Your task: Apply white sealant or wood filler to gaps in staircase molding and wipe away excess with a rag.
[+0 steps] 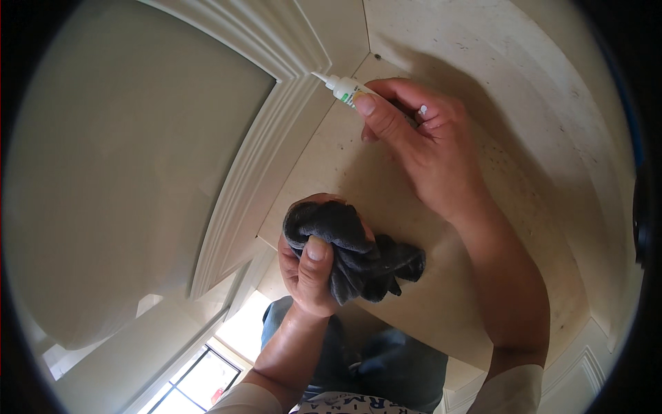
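Note:
My right hand (424,134) grips a small white squeeze tube (345,89) with a green mark and a narrow pointed nozzle. The nozzle tip is at the mitred corner of a white moulded frame (258,134); whether it touches cannot be told. A white smear shows on a finger of that hand. Lower down, in front of my body, my left hand (310,264) holds a bunched dark grey cloth (357,248), its thumb pressed on top and a loose end hanging to the right.
A large smooth grey-green panel (129,155) lies inside the moulding on the left. Beside the frame runs a beige surface (310,181) with small dark specks, meeting a pale surface (517,62) on the right. A window (194,380) shows at the lower left.

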`<state>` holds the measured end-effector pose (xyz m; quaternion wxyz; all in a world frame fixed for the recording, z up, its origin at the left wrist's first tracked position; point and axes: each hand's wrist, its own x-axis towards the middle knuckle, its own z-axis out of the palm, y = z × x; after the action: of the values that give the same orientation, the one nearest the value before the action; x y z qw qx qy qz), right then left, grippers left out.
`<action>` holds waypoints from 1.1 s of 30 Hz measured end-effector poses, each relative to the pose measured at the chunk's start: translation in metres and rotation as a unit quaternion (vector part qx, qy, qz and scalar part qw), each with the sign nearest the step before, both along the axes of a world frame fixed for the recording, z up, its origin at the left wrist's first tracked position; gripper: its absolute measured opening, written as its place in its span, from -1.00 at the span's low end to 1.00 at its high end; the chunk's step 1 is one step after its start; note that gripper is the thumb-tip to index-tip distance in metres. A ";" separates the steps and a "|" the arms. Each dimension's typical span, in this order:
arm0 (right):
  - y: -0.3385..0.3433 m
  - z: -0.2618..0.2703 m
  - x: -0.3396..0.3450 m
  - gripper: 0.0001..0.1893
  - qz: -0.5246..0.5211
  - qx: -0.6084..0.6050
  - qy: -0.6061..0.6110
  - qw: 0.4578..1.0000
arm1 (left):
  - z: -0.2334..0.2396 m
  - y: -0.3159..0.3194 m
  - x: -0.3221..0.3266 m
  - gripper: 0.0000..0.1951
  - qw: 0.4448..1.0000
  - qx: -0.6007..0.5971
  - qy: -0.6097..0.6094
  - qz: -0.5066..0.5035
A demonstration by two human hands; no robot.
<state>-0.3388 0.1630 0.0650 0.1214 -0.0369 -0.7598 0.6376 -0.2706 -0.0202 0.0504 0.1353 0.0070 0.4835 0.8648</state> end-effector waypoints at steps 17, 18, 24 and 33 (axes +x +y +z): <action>0.008 0.013 -0.002 -0.56 0.048 -0.048 -0.082 0.994 | 0.000 0.003 0.004 -0.38 1.000 -0.007 -0.006 0.021; 0.009 0.013 -0.003 -0.55 0.051 -0.046 -0.080 0.994 | 0.000 0.003 0.003 -0.38 1.000 -0.011 -0.005 0.020; 0.013 0.009 -0.007 -0.56 0.068 -0.056 -0.096 0.991 | 0.001 0.005 0.005 -0.39 0.999 -0.022 0.000 0.025; 0.013 0.005 -0.008 -0.55 0.067 -0.060 -0.081 0.993 | 0.002 0.006 0.005 -0.40 0.999 -0.023 0.006 0.025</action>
<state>-0.3470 0.1764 0.0701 0.0146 -0.0446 -0.7286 0.6834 -0.2657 -0.0139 0.0526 0.1108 -0.0034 0.5043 0.8564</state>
